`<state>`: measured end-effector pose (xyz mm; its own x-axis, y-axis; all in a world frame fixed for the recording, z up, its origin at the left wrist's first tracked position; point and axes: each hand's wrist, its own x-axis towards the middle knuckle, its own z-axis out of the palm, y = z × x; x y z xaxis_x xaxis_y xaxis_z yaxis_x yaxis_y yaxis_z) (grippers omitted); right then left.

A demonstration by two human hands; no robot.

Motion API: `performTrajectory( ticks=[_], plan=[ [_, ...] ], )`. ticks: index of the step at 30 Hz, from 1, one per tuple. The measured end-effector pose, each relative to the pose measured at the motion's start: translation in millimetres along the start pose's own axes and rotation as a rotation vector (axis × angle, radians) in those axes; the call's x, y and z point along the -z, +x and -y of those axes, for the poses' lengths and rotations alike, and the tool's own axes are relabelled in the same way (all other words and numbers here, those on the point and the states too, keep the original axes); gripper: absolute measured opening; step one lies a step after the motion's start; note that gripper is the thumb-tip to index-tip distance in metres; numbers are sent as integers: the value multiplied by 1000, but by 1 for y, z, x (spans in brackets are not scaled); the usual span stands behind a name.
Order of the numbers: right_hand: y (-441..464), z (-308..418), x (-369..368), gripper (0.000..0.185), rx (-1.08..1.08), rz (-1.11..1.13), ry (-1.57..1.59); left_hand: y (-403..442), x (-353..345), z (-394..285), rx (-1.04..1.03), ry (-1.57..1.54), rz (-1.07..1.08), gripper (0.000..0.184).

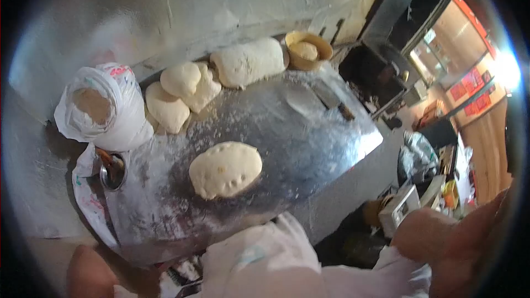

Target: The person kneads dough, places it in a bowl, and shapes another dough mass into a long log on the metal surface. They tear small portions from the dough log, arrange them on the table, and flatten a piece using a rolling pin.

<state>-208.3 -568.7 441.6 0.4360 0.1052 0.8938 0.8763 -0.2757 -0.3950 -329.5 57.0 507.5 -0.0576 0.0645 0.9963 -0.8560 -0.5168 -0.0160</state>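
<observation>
A flat oval of dough [225,170] with dimples along its edge lies on the floured metal work surface [298,149]. Behind it, several rounded dough pieces [167,109] rest against one another, beside a large floured dough roll [249,63]. Neither of my hands shows. Bare skin of my arms appears at the lower left and lower right edges, touching none of the dough.
An open bag of flour [96,106] stands at the left, with a small metal bowl [113,172] holding a brown-handled tool below it. A yellow bowl [308,51] with dough sits at the back. A dark open box [371,77] and clutter are on the right.
</observation>
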Motion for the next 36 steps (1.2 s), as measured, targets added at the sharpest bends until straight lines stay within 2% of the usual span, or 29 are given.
performTrajectory(
  ticks=[1,2,3,4,5,6,10,13,15,17,19,20,23,24,25,26,29,31,33,35,36],
  plan=[
    [20,17,-56,34,-38,6,-28,-4,-3,-3,33,-15,15,65],
    [11,25,-50,34,-34,1,-58,-10,8,-13,29,-31,6,65],
    [2,8,-5,34,-12,-15,-74,-6,4,-7,2,-36,0,65],
    [-5,9,-16,34,10,-34,-84,0,1,-4,-28,-37,-3,65],
    [-17,-9,26,34,37,-69,-107,8,-3,2,-70,-55,-7,65],
    [-18,3,-9,34,54,-93,-136,13,-9,6,-96,-75,-13,65],
    [-1,10,13,34,63,-15,-211,-16,-21,6,-48,-52,-78,64],
    [8,13,-11,34,49,-27,-246,-15,-13,14,-50,-52,-62,63],
    [25,13,-25,34,91,27,-175,-24,5,5,-62,68,-78,63],
    [36,-10,-28,34,103,41,-234,-35,-5,21,-52,52,-110,63],
    [49,22,-113,34,95,82,-320,-49,-23,36,-3,19,-153,62],
    [57,30,-190,34,131,87,-323,-51,-26,43,-24,40,-179,62],
    [90,28,-291,35,180,132,-199,-51,5,44,-54,216,-166,62],
    [78,-16,-323,30,236,262,-256,-52,9,48,-61,267,-162,62],
    [69,-39,-340,33,-60,532,-268,-55,8,55,-64,291,-161,62],
    [54,-66,-357,35,-426,693,-230,-58,3,65,-62,305,-158,61],
    [-11,-200,-372,33,-407,980,-470,-64,-14,95,-56,360,-127,61],
    [-37,-267,-372,37,-524,1094,-578,-68,-23,115,-33,405,-80,61],
    [-72,-353,-362,40,-350,1172,-692,-73,-29,128,7,466,-28,60],
    [-60,-364,-368,44,-464,1165,-732,-81,-33,137,55,533,12,60],
    [-55,-372,-372,47,-449,1175,-768,-86,-34,139,77,573,29,60]
  ],
)
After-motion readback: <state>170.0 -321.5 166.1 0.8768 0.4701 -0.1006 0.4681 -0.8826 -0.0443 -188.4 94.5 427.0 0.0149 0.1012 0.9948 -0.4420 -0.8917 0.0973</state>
